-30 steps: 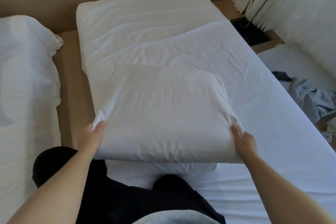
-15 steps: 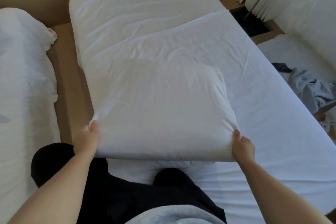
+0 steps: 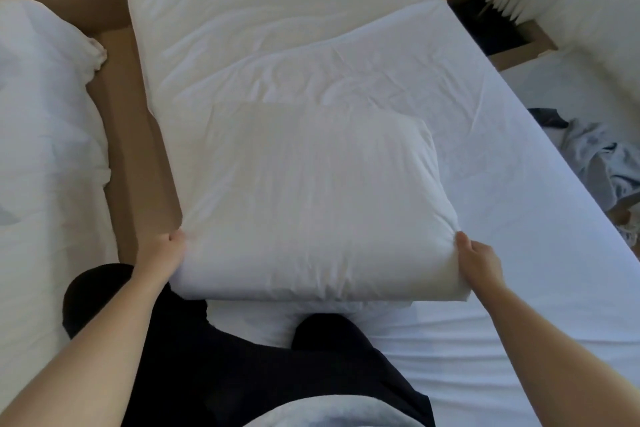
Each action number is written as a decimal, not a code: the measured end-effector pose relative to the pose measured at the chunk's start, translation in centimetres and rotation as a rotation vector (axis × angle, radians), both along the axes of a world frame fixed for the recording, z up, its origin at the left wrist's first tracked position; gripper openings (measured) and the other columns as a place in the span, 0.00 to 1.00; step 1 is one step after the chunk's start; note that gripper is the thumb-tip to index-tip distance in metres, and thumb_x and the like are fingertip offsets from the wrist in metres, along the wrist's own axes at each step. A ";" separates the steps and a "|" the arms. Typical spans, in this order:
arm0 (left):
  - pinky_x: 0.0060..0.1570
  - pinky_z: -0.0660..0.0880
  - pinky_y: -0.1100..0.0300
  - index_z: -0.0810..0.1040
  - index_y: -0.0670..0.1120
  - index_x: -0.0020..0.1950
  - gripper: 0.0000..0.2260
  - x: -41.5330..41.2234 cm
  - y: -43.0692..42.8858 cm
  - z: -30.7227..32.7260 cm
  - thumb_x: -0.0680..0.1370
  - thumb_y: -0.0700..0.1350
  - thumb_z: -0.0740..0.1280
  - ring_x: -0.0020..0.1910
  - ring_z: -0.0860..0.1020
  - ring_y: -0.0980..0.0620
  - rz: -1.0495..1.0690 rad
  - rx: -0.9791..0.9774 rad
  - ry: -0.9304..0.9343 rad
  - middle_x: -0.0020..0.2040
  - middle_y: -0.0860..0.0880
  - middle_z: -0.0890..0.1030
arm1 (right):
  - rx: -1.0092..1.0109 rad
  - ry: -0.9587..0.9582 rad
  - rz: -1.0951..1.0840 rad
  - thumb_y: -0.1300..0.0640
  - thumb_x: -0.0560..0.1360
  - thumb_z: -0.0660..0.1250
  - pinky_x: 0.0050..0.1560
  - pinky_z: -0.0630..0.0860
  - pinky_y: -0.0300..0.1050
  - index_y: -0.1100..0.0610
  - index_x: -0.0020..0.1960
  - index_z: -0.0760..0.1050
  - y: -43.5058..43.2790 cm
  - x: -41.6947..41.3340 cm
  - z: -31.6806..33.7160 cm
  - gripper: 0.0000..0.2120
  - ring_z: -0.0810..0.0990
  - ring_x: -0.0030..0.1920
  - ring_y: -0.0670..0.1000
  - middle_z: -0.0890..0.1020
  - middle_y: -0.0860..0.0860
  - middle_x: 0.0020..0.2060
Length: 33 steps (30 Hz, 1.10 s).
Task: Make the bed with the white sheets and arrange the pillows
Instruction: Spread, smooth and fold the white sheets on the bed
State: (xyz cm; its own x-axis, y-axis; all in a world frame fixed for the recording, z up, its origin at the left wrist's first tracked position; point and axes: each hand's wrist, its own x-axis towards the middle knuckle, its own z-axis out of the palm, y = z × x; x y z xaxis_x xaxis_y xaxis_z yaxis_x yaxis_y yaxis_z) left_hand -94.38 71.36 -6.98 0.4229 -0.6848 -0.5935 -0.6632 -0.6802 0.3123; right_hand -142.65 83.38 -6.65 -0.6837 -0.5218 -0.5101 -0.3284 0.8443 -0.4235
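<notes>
A: Pillow [image 3: 311, 204] any lower than a moment before?

B: Slightly. Its near edge had sunk closer to the black-clad knee [image 3: 329, 333] at 6 o'clock.

A: And the fingers?

B: Clenched on it. The left hand [image 3: 162, 253] gripped the corner at 8 o'clock, and the right hand [image 3: 479, 260] pinched the corner at 4 o'clock.

A: Where did it sit?

B: Mid-frame, over the white sheet [image 3: 502, 184] on the mattress [image 3: 277, 10]. A white duvet [image 3: 45, 149] lay at 9 o'clock, and grey clothes [image 3: 602, 163] at 3 o'clock.
</notes>
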 end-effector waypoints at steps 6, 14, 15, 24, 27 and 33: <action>0.68 0.65 0.47 0.67 0.37 0.73 0.35 -2.3 -6.4 0.0 0.80 0.65 0.52 0.70 0.68 0.37 0.022 0.027 0.130 0.73 0.38 0.67 | 0.040 -0.112 0.045 0.40 0.82 0.49 0.64 0.66 0.51 0.68 0.68 0.70 -8.1 0.0 0.7 0.33 0.72 0.66 0.64 0.73 0.66 0.66; 0.45 0.72 0.53 0.80 0.37 0.52 0.18 -2.8 -5.6 -3.4 0.81 0.49 0.56 0.43 0.75 0.39 0.168 -0.198 -0.019 0.48 0.36 0.79 | -0.011 0.056 0.063 0.47 0.83 0.52 0.44 0.66 0.49 0.63 0.43 0.76 -7.4 -1.1 -2.3 0.24 0.73 0.43 0.58 0.76 0.56 0.39; 0.43 0.72 0.53 0.79 0.37 0.50 0.17 -2.5 -5.2 -3.6 0.80 0.48 0.56 0.41 0.74 0.40 0.170 -0.194 -0.019 0.45 0.37 0.78 | 0.000 0.039 0.064 0.47 0.83 0.52 0.42 0.67 0.50 0.62 0.39 0.74 -7.1 -1.3 -2.4 0.24 0.74 0.43 0.59 0.76 0.56 0.36; 0.63 0.67 0.49 0.71 0.37 0.69 0.30 -4.9 -13.7 -4.3 0.81 0.61 0.55 0.66 0.71 0.36 -0.026 -0.133 0.057 0.67 0.35 0.72 | 0.063 -0.026 0.094 0.44 0.83 0.51 0.56 0.69 0.49 0.68 0.63 0.74 -15.4 -2.3 -2.9 0.29 0.76 0.58 0.62 0.78 0.65 0.60; 0.48 0.73 0.51 0.79 0.41 0.52 0.20 -4.1 -12.1 -4.5 0.78 0.58 0.62 0.47 0.78 0.38 0.068 -0.190 0.024 0.48 0.39 0.79 | 0.012 0.104 0.154 0.47 0.84 0.50 0.52 0.69 0.51 0.68 0.54 0.78 -13.9 -2.8 -3.0 0.27 0.76 0.53 0.63 0.80 0.66 0.52; 0.45 0.75 0.49 0.75 0.40 0.38 0.23 -2.0 -13.5 -3.7 0.70 0.61 0.57 0.42 0.79 0.37 0.059 -0.164 0.030 0.41 0.36 0.79 | 0.101 0.002 0.094 0.43 0.82 0.53 0.53 0.68 0.49 0.66 0.57 0.77 -14.7 -3.2 -2.7 0.27 0.75 0.58 0.63 0.79 0.64 0.56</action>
State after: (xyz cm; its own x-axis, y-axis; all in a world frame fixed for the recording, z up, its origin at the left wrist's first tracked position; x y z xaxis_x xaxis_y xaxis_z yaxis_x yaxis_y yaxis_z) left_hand -96.35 57.89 -10.73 0.4492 -0.7480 -0.4886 -0.6122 -0.6560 0.4415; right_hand -145.86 68.67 -9.32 -0.6350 -0.5298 -0.5622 -0.4088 0.8480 -0.3373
